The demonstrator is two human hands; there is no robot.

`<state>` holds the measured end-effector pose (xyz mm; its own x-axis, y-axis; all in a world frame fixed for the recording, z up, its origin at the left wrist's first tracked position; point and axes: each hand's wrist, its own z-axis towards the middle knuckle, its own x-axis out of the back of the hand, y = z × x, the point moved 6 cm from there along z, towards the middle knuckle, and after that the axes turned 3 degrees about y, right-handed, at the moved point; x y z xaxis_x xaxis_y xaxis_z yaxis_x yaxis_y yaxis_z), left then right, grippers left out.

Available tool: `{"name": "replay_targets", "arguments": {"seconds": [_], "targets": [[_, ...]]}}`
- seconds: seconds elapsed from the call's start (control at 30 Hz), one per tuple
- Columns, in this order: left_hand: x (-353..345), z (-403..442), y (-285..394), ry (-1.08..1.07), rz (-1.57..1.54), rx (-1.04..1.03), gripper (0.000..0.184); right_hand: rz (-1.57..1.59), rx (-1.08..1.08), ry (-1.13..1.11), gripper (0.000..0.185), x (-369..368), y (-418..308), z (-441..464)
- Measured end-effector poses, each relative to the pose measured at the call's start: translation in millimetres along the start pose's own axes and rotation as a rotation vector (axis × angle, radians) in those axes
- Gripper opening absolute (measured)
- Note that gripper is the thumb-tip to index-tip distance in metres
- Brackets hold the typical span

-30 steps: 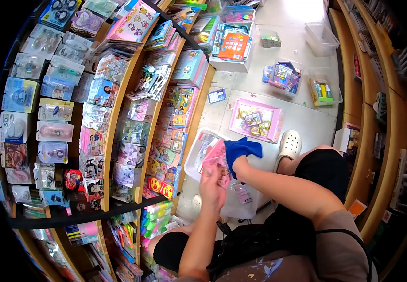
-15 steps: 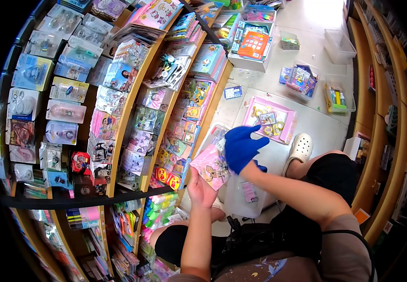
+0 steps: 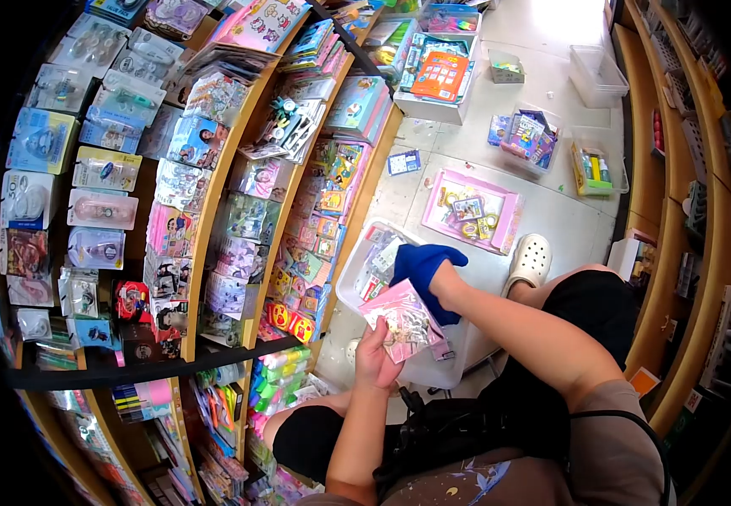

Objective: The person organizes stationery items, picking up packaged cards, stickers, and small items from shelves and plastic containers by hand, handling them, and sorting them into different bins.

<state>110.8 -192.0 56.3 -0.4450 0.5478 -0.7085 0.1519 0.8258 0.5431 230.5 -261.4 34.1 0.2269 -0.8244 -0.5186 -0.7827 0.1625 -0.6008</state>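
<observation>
My left hand (image 3: pixel 374 357) grips a pink printed packet (image 3: pixel 401 322) by its lower left edge, thumb on its face. My right hand (image 3: pixel 426 277), in a blue glove, is just above and behind the packet, over a clear plastic tub (image 3: pixel 350 274) with assorted packets inside. The gloved fingers point down and left and are mostly hidden behind the back of the hand, so what they touch is unclear. Another small pink packet (image 3: pixel 441 347) lies at the lower right of the held one, partly covered.
A pink tray (image 3: pixel 510 221) with small items lies beyond the tub. Farther off are a white box of books (image 3: pixel 433 110) and clear bins (image 3: pixel 599 74). Stocked shelves (image 3: pixel 213 211) line the left, wooden shelves (image 3: pixel 660 211) the right. A cream clog (image 3: pixel 531 260) is near the tray.
The gloved hand, spread out half a second ago, has turned down over the tub with its fingers hidden. My left hand still holds the pink packet, now slightly lower and farther right.
</observation>
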Motion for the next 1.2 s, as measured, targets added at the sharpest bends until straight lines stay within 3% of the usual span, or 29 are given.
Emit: {"name": "replay_targets", "arguments": {"seconds": [0.13, 0.33, 0.4, 0.43, 0.53, 0.6, 0.63, 0.67, 0.7, 0.8, 0.87, 0.9, 0.93, 1.0, 1.07, 1.1, 1.13, 1.2], "targets": [[9, -5, 15, 0.04, -0.031, -0.063, 0.046, 0.156, -0.088, -0.072, 0.019, 6, 14, 12], [18, -9, 26, 0.015, -0.049, -0.065, 0.042, -0.212, 0.163, -0.172, 0.02, -17, -7, -5], [22, -9, 21, 0.06, -0.012, -0.052, 0.039, -0.687, 0.849, 0.026, 0.013, -28, -21, -4], [19, -7, 15, 0.101, 0.032, -0.055, 0.038, -0.972, 1.243, 0.0, 0.011, -36, -20, -21], [24, -6, 6, 0.069, 0.03, -0.012, 0.036, -1.376, 1.308, -0.054, 0.006, -37, 1, -24], [27, -5, 3, 0.036, -0.032, 0.028, 0.037, -1.252, 0.937, -0.138, 0.009, -25, 5, -11], [32, -4, 2, 0.035, -0.038, 0.041, 0.037, -1.304, 1.035, -0.106, 0.01, -27, -1, -14], [39, -1, 2, 0.032, -0.042, 0.051, 0.038, -1.118, 0.956, -0.076, 0.01, -20, 0, -12], [41, 0, 3, 0.029, -0.046, 0.06, 0.039, -1.016, 0.646, 0.04, 0.012, -6, 5, 4], [46, -1, 17, 0.123, -0.033, -0.038, 0.039, -0.875, 0.563, 0.103, 0.022, 11, 2, 21], [49, 3, 21, 0.178, 0.006, -0.052, 0.043, -0.819, 0.802, 0.03, 0.021, 2, -15, 6], [51, 5, 21, 0.199, -0.023, -0.042, 0.045, -0.432, 0.561, -0.045, 0.02, 5, 6, 7], [54, 7, 21, 0.221, -0.052, -0.029, 0.047, -0.697, 0.847, -0.109, 0.024, -6, 10, -7], [44, 12, 12, 0.213, -0.045, -0.014, 0.054, -0.607, 0.836, -0.181, 0.032, -21, 52, -13], [30, 18, -16, 0.35, -0.007, 0.007, 0.058, -0.905, 0.948, 0.027, 0.037, -18, 57, -32], [19, 18, -20, 0.307, -0.022, 0.017, 0.059, -1.053, 0.998, 0.135, 0.039, -18, 53, -43], [8, 18, -21, 0.262, -0.038, 0.028, 0.06, -1.15, 0.844, 0.127, 0.044, -20, 50, -45], [-15, 20, -18, 0.215, -0.015, 0.037, 0.062, -1.103, 0.891, 0.243, 0.042, -18, 41, -36]]}}
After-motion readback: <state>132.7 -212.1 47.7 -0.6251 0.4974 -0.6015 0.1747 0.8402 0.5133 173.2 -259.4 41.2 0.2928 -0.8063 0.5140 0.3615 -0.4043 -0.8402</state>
